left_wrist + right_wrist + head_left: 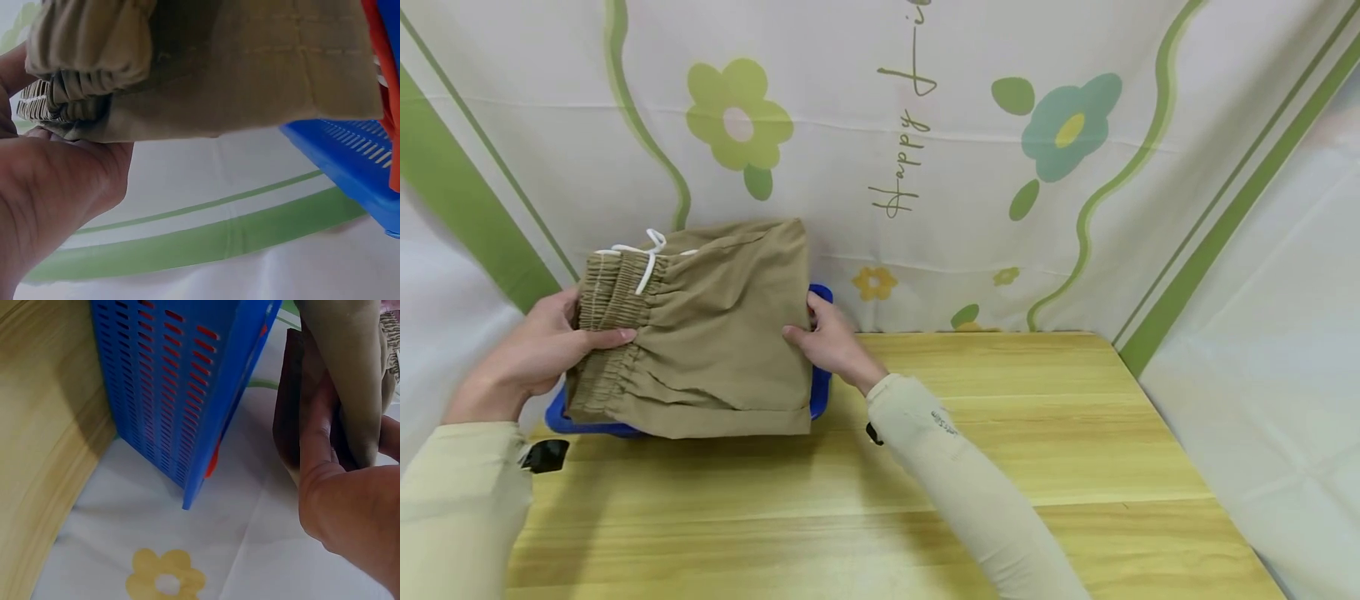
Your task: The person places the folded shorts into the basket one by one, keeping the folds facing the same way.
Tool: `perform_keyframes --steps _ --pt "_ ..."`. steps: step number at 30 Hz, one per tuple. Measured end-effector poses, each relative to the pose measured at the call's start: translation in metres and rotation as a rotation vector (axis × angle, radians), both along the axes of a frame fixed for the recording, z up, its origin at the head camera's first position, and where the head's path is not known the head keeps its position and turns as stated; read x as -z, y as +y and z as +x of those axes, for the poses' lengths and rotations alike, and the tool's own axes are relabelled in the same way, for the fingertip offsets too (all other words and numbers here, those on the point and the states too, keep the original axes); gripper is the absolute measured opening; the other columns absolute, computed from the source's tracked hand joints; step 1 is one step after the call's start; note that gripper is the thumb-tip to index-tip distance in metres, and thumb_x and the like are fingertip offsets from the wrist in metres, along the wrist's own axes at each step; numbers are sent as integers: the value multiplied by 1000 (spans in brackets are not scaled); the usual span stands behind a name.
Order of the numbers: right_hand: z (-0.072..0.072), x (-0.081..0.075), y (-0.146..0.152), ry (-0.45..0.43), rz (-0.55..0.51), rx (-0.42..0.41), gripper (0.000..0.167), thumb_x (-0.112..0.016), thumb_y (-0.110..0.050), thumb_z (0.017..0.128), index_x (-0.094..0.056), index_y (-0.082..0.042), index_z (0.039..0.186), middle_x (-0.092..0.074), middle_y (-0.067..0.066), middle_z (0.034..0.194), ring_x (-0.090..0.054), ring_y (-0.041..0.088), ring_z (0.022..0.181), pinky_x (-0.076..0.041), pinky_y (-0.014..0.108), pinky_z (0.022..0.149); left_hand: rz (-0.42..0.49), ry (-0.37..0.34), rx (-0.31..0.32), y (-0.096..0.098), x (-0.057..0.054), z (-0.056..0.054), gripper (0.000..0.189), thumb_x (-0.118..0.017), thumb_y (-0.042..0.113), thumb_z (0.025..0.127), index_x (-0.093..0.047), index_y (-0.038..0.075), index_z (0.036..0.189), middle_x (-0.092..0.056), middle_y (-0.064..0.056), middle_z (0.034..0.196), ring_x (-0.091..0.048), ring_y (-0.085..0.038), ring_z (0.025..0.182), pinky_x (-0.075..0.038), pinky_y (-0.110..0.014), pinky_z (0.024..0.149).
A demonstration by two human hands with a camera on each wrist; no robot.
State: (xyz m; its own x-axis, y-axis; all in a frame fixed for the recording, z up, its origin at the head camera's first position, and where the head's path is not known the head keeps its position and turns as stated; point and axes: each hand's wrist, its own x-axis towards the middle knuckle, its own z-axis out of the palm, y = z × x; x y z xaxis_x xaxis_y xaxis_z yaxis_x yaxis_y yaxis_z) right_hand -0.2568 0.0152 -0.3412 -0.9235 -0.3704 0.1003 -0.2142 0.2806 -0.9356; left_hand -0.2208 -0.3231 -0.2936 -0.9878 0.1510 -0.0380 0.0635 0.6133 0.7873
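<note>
Folded khaki shorts [730, 325] with a gathered elastic waistband and a white drawstring are held up between both hands. My left hand [550, 342] grips the waistband end, thumb on top and fingers underneath. At the opposite side my right hand [831, 337] pinches the folded edge, and in the right wrist view its fingers reach between the layers. Below the shorts stands a blue slatted basket [169, 387], mostly covered by them in the head view. Red-orange cloth [381, 62] shows inside the basket in the left wrist view.
The basket stands on a wooden table [1075, 467], near its back left. Behind it hangs a white curtain [835, 100] printed with flowers and green stripes, meeting the table's back edge. A pale side sheet [1285, 350] hangs along the right.
</note>
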Motion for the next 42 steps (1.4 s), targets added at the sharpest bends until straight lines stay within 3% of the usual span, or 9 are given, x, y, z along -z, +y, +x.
perform_keyframes --steps 6,10,16,20,24,26,34,38,42 --pt "-5 10 -7 -20 17 32 41 -65 -9 100 -53 -8 139 -65 10 119 -67 20 96 -56 31 79 -17 -6 8 -1 7 -6 70 -65 14 101 -24 -12 151 -45 -36 136 -58 3 89 -55 -26 73" --pt "-8 17 -9 -27 54 41 52 -64 -10 100 -46 -7 148 -63 12 130 -66 22 106 -55 31 84 -26 -34 21 -4 12 -10 75 -63 12 101 -16 -12 155 -42 -41 138 -59 -2 92 -56 -28 73" --pt "-9 24 -11 -29 226 86 67 -64 -16 101 -30 -2 158 -54 19 144 -59 25 124 -51 34 97 -43 -58 33 -4 22 -18 71 -63 10 101 -22 -15 152 -44 -42 135 -63 -16 92 -59 -34 72" --pt "-7 24 -14 7 360 100 67 -62 -18 103 -28 -3 159 -55 18 145 -63 25 117 -50 34 99 -75 -62 30 -3 28 -22 67 -64 10 100 -26 -19 147 -47 -41 132 -63 -22 95 -58 -32 72" --pt "-5 26 -18 53 445 113 67 -62 -17 102 -30 -4 159 -54 17 146 -63 23 112 -50 32 94 -98 -101 24 -4 33 -25 76 -64 11 100 -17 -19 151 -44 -42 134 -61 -36 103 -57 -33 75" --pt "-5 28 -19 81 473 111 67 -62 -15 101 -31 -3 158 -62 18 134 -66 23 102 -52 30 87 -108 -116 21 -4 34 -26 81 -64 12 100 -11 -19 152 -42 -43 136 -59 -43 108 -58 -35 77" --pt "0 32 -23 226 536 71 46 -62 0 92 -48 4 135 -63 8 91 -61 16 73 -50 23 56 -213 -76 -15 -5 40 -26 87 -70 16 96 -12 -22 149 -39 -46 134 -45 -58 118 -43 -64 97" --pt "3 29 -23 277 588 60 29 -63 0 91 -54 2 119 -57 6 86 -59 17 72 -50 23 57 -320 -64 -27 -5 42 -27 95 -70 21 95 -5 -25 148 -29 -53 136 -33 -67 124 -31 -74 102" --pt "5 26 -22 333 658 64 19 -66 -4 91 -59 -1 108 -59 10 95 -59 19 79 -50 26 65 -395 -96 -33 -4 43 -26 101 -64 30 98 4 -28 145 -21 -57 137 -27 -71 124 -31 -75 101"
